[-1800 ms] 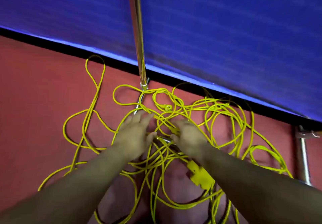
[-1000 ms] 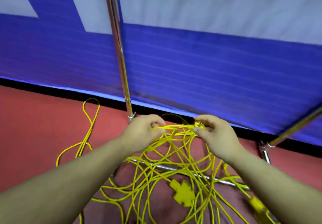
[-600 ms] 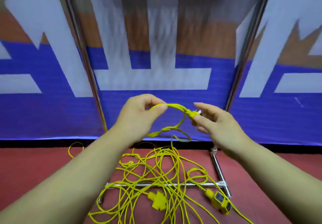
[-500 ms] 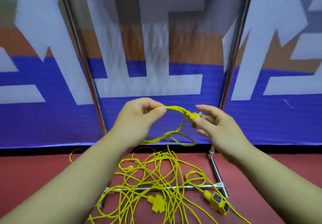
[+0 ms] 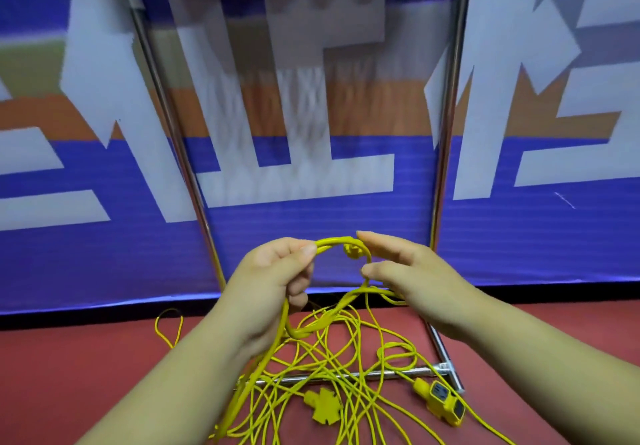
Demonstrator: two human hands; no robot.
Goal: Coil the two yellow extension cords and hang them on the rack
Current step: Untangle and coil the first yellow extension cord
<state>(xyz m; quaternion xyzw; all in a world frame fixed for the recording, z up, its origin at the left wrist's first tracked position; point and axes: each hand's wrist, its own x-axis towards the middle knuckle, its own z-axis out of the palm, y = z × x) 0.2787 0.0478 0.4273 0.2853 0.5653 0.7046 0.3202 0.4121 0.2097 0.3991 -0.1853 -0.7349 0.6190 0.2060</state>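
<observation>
Seen from the head, the left hand (image 5: 273,285) pinches a loop of the yellow cords (image 5: 332,351) between thumb and fingers, up in the air in front of the shiny rack (image 5: 446,133). The right hand (image 5: 408,271) is just beside the loop, with fingers straight and thumb spread wide. The other loops lie in a messy pile on the red floor (image 5: 86,368), over the rack's bottom bar.

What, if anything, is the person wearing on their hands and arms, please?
Nothing visible: the left hand and right hand are bare, without gloves, rings or a watch. The left forearm and right forearm are bare too, with no sleeve showing up to the frame's edge.
</observation>
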